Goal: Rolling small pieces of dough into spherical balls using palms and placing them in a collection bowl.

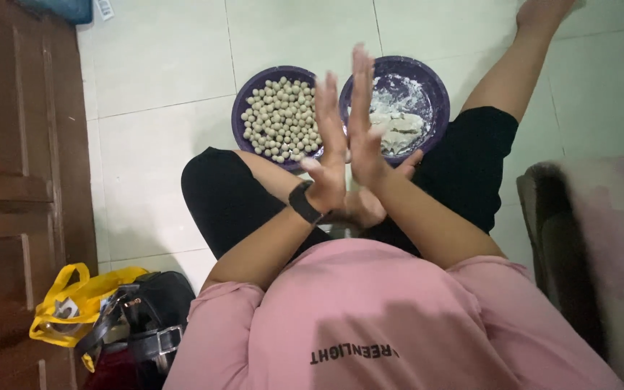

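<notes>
On the tiled floor a purple bowl of small pale balls sits touching a second purple bowl of floury dough, with a yellow bag and a black bag beside the wooden door and a grey seat on the other side. The left hand and right hand stand upright above the lap, palms pressed flat together, fingers straight and close; whether anything lies between them cannot be told. Both bowls lie just beyond the fingertips, partly hidden by the hands.

2 purple bowls side by side: dough balls, floury dough.
</notes>
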